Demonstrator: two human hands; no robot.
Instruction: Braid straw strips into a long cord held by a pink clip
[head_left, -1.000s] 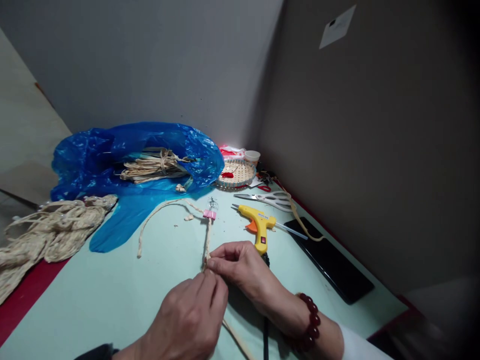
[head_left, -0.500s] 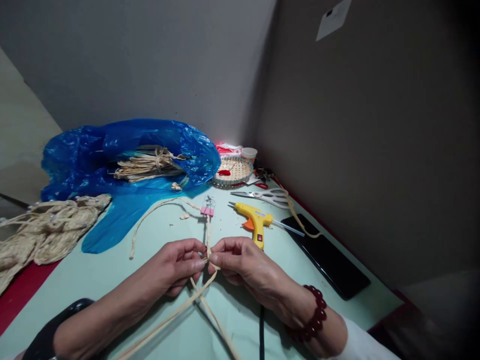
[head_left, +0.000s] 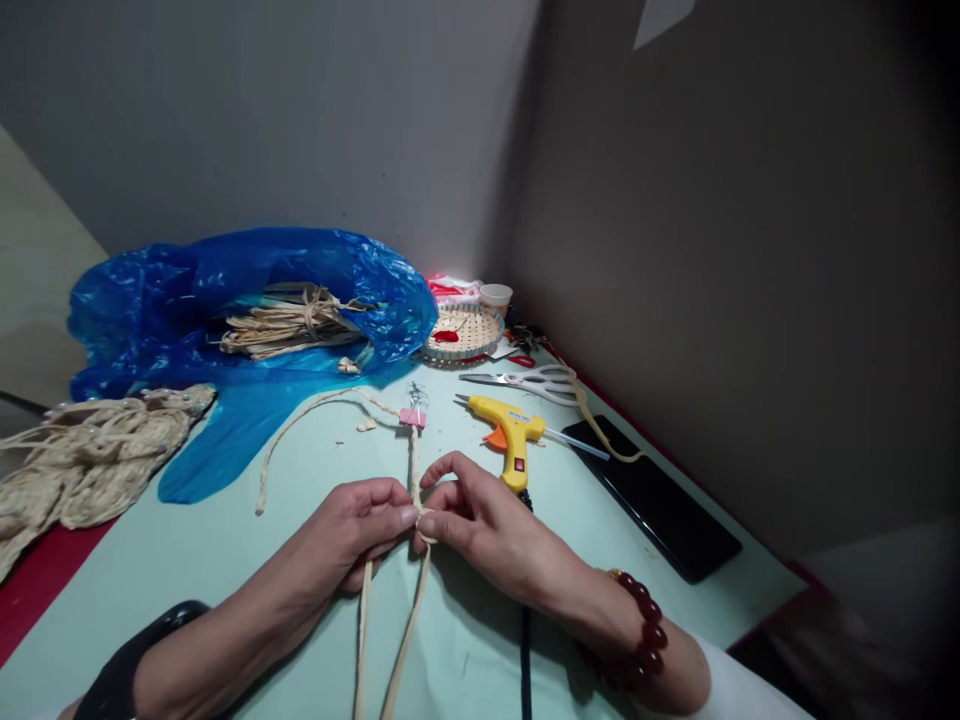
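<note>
A pale raffia braid (head_left: 415, 462) runs toward me from a pink binder clip (head_left: 412, 417) on the table. At its near end my left hand (head_left: 367, 525) pinches a strand between thumb and forefinger. Close against it, my right hand (head_left: 472, 520) grips another strand with its thumb, the forefinger arched above. Two loose raffia strands (head_left: 409, 640) hang from the hands toward the table's front edge. Beyond the clip, the braid's thin tail (head_left: 289, 428) curves off to the left. The fingers partly hide where the strands cross.
A yellow glue gun (head_left: 510, 430), scissors (head_left: 536, 381) and a black phone-like slab (head_left: 660, 510) lie to the right. Behind are a blue plastic bag (head_left: 165, 310) with a raffia bundle (head_left: 292, 322) and a woven basket (head_left: 472, 330). Braided raffia pieces (head_left: 112, 450) lie left.
The two loose strands were crossed below my hands and now hang side by side. My right forefinger has lifted and arched away from the braid. The view has shifted slightly.
</note>
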